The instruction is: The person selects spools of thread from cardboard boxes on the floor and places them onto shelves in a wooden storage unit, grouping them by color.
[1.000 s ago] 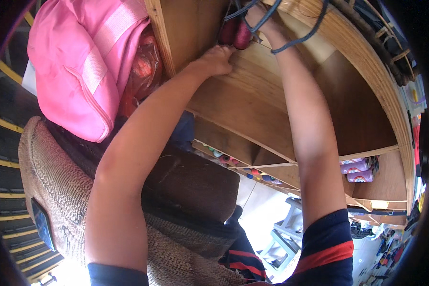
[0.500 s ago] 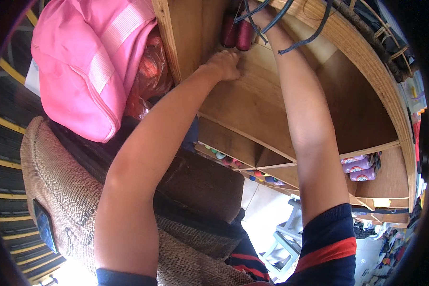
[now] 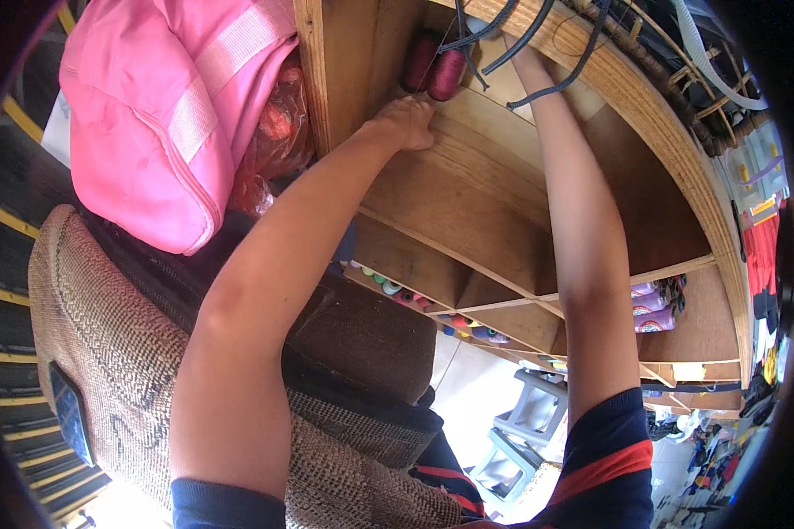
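Observation:
My left hand (image 3: 406, 122) rests on the wooden shelf board (image 3: 468, 176) with its fingers curled; what they hold, if anything, is hidden. Just beyond its knuckles stand two maroon thread spools, a darker one (image 3: 422, 62) and a brighter one (image 3: 447, 74), in the corner of the compartment. My right arm (image 3: 578, 189) stretches up into the same shelf unit. Its hand lies past dark cords (image 3: 525, 40) and the upper frame edge, so the fingers cannot be made out.
A pink bag (image 3: 150, 132) and an orange item in clear plastic (image 3: 278, 132) sit left of the shelf. A woven-covered seat (image 3: 106, 326) holds a phone (image 3: 71, 414). Lower compartments hold purple spools (image 3: 653, 309) and coloured spools (image 3: 406, 295). Grey stools (image 3: 534, 401) stand on the floor.
My right hand has shifted slightly further behind the shelf's upper edge and right. My left hand stays by the spools. The view has moved slightly.

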`<state>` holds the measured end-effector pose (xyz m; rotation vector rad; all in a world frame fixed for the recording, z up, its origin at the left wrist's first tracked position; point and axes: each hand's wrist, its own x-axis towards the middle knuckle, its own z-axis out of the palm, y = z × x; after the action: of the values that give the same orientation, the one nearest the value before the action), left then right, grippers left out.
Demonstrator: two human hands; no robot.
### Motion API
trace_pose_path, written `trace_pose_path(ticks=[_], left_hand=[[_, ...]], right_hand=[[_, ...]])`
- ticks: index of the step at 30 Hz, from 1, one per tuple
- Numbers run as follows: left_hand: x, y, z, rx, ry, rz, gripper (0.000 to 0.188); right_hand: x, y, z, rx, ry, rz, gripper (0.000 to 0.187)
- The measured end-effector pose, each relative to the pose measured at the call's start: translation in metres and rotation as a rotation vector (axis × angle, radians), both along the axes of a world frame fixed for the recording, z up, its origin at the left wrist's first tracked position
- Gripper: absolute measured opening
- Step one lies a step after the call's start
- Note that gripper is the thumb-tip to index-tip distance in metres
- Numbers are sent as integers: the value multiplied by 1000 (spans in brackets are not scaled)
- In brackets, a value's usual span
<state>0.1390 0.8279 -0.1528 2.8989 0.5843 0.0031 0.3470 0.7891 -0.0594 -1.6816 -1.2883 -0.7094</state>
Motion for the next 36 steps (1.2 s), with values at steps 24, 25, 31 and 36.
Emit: trace_pose_path(ticks=[24, 25, 31, 36], left_hand=[[2, 6, -8, -33, -44, -25, 60], [3, 10, -13, -26, -56, -21, 60], [1, 15, -22, 10, -128, -34, 58], [-2, 3, -6, -74, -103, 0, 49]], right_hand=[[-21, -38, -100, -253, 452, -314, 40], [-24, -34, -97, -270, 475, -288, 38], [-24, -17, -96, -314, 401, -202, 24], [4, -3, -106, -364, 423, -17, 22]])
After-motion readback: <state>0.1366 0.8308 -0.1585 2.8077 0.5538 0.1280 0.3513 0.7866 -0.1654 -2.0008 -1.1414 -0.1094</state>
